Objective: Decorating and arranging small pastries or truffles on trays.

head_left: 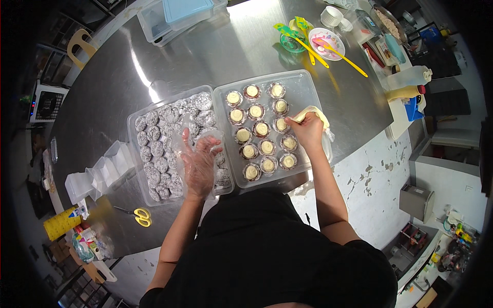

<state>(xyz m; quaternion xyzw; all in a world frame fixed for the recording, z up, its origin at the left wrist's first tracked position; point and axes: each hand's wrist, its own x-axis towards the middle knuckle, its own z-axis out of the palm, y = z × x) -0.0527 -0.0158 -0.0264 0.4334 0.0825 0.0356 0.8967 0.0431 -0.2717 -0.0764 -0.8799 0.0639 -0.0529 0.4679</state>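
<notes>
My left hand point(197, 164), in a clear plastic glove, is open with its fingers spread over the left plastic tray point(138, 174). Dark crinkle cookies point(157, 149) coated in white powder fill that tray in rows. Bare, my right hand point(309, 137) is closed on a piping bag point(319, 113) of pale yellow cream, above the right side of the other plastic tray point(304, 90). In this tray, cookies topped with cream point(266, 147) stand in three columns. The bag's tip is hidden by the fingers, close to a topped cookie point(281, 124).
Yellow-handled scissors point(142, 217) and folded white paper liners point(105, 169) lie on the steel table point(102, 108) at left. Clear boxes point(154, 23) stand at the back. Yellow spatulas point(313, 51) and a white bowl point(336, 41) are back right, beside a cluttered side counter point(398, 123).
</notes>
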